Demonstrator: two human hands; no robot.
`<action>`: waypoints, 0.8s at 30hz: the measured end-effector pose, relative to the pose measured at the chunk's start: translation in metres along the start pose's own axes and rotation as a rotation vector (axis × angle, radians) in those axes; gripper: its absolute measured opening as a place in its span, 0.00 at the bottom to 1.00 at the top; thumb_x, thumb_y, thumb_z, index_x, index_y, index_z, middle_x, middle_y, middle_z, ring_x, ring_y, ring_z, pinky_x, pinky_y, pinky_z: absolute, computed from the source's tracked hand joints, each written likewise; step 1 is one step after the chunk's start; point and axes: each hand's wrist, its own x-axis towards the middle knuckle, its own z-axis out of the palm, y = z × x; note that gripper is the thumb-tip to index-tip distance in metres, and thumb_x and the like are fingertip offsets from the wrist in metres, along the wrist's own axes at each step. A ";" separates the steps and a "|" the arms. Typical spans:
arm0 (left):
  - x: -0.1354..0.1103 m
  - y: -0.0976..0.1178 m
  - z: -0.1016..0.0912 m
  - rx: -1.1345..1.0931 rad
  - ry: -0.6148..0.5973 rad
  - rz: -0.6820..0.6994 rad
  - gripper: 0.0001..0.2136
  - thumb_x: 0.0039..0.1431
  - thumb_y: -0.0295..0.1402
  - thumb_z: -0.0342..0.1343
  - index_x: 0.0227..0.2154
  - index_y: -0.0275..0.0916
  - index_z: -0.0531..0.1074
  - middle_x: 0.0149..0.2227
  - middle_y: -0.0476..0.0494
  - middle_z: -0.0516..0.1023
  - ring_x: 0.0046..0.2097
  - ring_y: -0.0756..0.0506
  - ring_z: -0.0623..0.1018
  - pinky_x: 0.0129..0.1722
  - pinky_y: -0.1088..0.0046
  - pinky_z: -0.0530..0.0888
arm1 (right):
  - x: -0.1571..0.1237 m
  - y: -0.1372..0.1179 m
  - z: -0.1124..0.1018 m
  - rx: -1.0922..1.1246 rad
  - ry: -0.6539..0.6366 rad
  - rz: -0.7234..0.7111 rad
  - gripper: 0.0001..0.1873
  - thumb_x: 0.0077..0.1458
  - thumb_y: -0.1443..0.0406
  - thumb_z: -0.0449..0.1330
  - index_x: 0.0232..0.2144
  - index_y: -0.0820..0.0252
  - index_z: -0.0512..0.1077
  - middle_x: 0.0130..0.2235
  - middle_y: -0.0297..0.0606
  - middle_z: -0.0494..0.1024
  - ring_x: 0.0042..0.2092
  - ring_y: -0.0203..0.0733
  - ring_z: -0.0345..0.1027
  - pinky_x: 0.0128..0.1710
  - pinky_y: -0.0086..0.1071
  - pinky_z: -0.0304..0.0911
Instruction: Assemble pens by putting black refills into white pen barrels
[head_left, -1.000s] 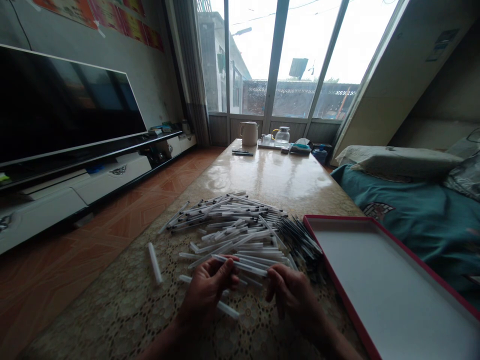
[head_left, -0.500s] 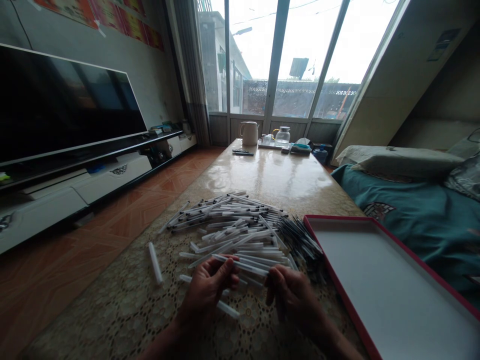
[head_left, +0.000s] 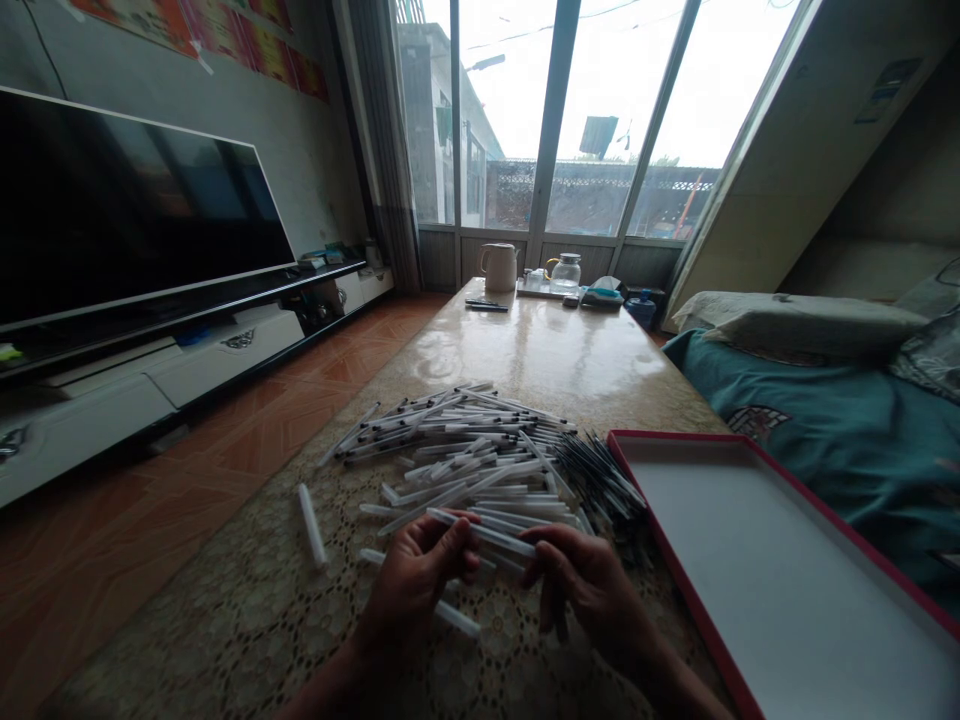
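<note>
My left hand (head_left: 431,560) pinches a white translucent pen barrel (head_left: 499,540) between thumb and fingers, its length pointing to the right. At the barrel's right end, the thumb and forefinger of my right hand (head_left: 577,580) close on the tip; whether a thin refill is also between them I cannot tell. Just beyond both hands lies a heap of loose white barrels (head_left: 480,480). Behind it is a pile of white pens with black ends (head_left: 450,415). A bundle of thin dark refills (head_left: 596,475) lies to the right of the heap.
A shallow red-rimmed box lid (head_left: 780,560) with a white inside takes up the table's right side. One barrel (head_left: 312,528) lies apart on the left. At the far end of the table (head_left: 525,350) stand a kettle (head_left: 499,268), a glass pitcher (head_left: 566,273) and a tissue pack (head_left: 602,292).
My right hand has shifted slightly, its fingers moving a little left along the barrel's end and its lower fingers loosening. The left hand holds the barrel almost unmoved.
</note>
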 end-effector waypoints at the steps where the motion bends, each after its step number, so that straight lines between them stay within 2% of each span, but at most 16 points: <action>1: 0.000 0.001 0.000 -0.005 0.020 0.002 0.15 0.39 0.39 0.69 0.29 0.34 0.78 0.21 0.49 0.75 0.20 0.53 0.72 0.20 0.81 0.70 | 0.000 -0.001 0.000 -0.004 0.011 -0.011 0.25 0.54 0.48 0.57 0.40 0.64 0.69 0.26 0.36 0.75 0.16 0.32 0.67 0.12 0.23 0.58; 4: 0.000 0.003 0.001 -0.029 0.081 0.000 0.15 0.38 0.38 0.70 0.28 0.34 0.78 0.22 0.49 0.76 0.20 0.54 0.72 0.19 0.82 0.70 | 0.000 -0.003 -0.002 -0.016 0.047 -0.045 0.21 0.53 0.51 0.59 0.40 0.62 0.69 0.25 0.33 0.73 0.18 0.32 0.66 0.16 0.24 0.60; 7: 0.000 0.004 0.001 -0.047 0.092 -0.013 0.15 0.37 0.38 0.70 0.28 0.33 0.78 0.21 0.49 0.76 0.20 0.54 0.72 0.19 0.82 0.70 | 0.000 -0.001 -0.002 -0.104 0.074 -0.064 0.16 0.54 0.55 0.60 0.37 0.62 0.69 0.24 0.32 0.72 0.20 0.33 0.66 0.19 0.25 0.61; 11: 0.001 0.005 -0.001 -0.081 0.091 -0.009 0.14 0.38 0.36 0.70 0.28 0.33 0.78 0.20 0.50 0.75 0.20 0.55 0.72 0.20 0.83 0.71 | -0.002 -0.003 -0.006 -0.409 0.128 -0.178 0.09 0.57 0.60 0.56 0.32 0.60 0.69 0.26 0.33 0.72 0.23 0.34 0.66 0.23 0.26 0.61; 15: 0.005 0.016 -0.009 -0.154 0.197 0.029 0.14 0.37 0.32 0.70 0.29 0.32 0.78 0.20 0.49 0.77 0.20 0.55 0.74 0.19 0.86 0.72 | -0.003 -0.014 -0.019 -0.736 0.189 -0.319 0.07 0.59 0.64 0.52 0.30 0.58 0.67 0.25 0.33 0.71 0.26 0.36 0.65 0.26 0.27 0.58; 19: 0.010 0.030 -0.017 -0.221 0.374 0.109 0.06 0.45 0.24 0.65 0.29 0.32 0.77 0.22 0.49 0.78 0.20 0.55 0.74 0.18 0.86 0.73 | -0.003 -0.019 -0.040 -0.901 0.240 -0.274 0.08 0.60 0.63 0.49 0.31 0.57 0.64 0.24 0.32 0.71 0.24 0.36 0.65 0.25 0.28 0.56; 22: 0.011 0.032 -0.020 -0.239 0.445 0.116 0.03 0.48 0.22 0.62 0.28 0.32 0.77 0.22 0.49 0.79 0.20 0.55 0.75 0.18 0.86 0.72 | -0.003 -0.015 -0.055 -1.033 0.435 -0.169 0.08 0.59 0.62 0.49 0.30 0.56 0.63 0.22 0.32 0.71 0.22 0.38 0.66 0.23 0.28 0.54; 24: 0.011 0.029 -0.019 -0.222 0.419 0.094 0.05 0.45 0.23 0.64 0.28 0.31 0.77 0.21 0.48 0.78 0.19 0.55 0.74 0.18 0.86 0.72 | -0.003 -0.014 -0.062 -1.173 0.595 -0.063 0.07 0.58 0.62 0.50 0.29 0.57 0.64 0.20 0.32 0.71 0.22 0.39 0.66 0.22 0.28 0.52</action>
